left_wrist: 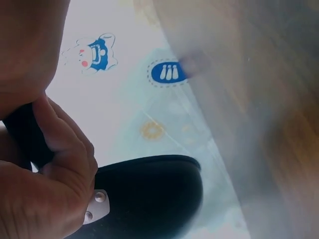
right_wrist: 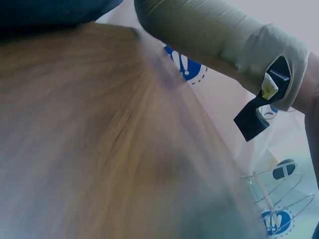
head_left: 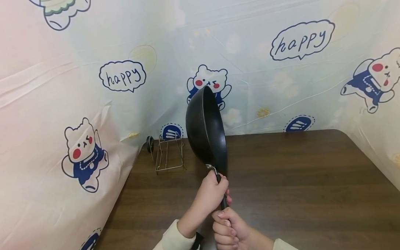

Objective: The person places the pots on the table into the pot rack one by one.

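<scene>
A black wok (head_left: 203, 128) is held up on its side over the table, its bowl pointing away from me and its opening facing right. My left hand (head_left: 213, 189) grips its black handle (head_left: 224, 202) close to the metal bracket (left_wrist: 98, 205). Below it, my right hand (head_left: 231, 230) wraps round the lower end of the handle, with the fingers curled over it. In the left wrist view the left hand's fingers (left_wrist: 70, 149) circle the handle beside the riveted bracket. The right wrist view shows a sleeved forearm (right_wrist: 214, 40) with a black strap.
A wire rack (head_left: 169, 155) stands at the back left of the brown wooden table (head_left: 305, 191), with a black round piece (head_left: 150, 144) at its left end. Printed cloth (head_left: 247, 64) hangs behind the table and along both sides.
</scene>
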The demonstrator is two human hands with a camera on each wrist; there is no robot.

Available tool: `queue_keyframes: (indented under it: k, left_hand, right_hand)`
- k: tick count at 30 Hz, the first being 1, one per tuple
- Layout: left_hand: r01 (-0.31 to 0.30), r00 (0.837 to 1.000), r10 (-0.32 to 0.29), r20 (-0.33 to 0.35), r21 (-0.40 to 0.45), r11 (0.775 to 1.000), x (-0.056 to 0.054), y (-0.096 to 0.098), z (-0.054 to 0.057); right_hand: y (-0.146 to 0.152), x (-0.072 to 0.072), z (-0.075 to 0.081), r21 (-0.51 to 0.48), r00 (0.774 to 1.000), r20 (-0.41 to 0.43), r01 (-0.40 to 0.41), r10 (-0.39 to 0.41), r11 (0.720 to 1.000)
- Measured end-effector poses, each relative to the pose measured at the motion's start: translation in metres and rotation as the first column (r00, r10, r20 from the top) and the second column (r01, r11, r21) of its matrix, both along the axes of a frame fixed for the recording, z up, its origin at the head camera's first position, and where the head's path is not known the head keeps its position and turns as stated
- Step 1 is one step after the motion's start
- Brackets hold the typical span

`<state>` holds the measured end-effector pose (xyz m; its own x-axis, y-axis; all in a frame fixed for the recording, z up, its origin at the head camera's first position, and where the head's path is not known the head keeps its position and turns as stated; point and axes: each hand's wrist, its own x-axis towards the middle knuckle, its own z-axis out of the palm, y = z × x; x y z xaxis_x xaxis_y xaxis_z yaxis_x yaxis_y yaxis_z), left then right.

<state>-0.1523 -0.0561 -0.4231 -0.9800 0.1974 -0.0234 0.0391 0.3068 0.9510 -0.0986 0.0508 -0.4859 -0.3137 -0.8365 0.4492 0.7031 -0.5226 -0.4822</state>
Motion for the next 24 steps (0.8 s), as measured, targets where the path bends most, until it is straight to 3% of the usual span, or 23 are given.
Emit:
queue_keyframes:
  k: [11,24]
  left_hand:
    - [-0.038,0.999,0.036,-0.038,-0.064,0.997,-0.003,-0.013,0.009]
    - [-0.115,0.99,0.105,-0.099,-0.109,0.987,-0.011,-0.042,0.029]
  right_hand:
    - [-0.015,-0.014,0.008,-0.117,0.989,-0.059,-0.139,0.133,0.983]
    - [-0.042,-0.037,0.019,-0.072,0.972,-0.105,-0.218,0.21,0.973]
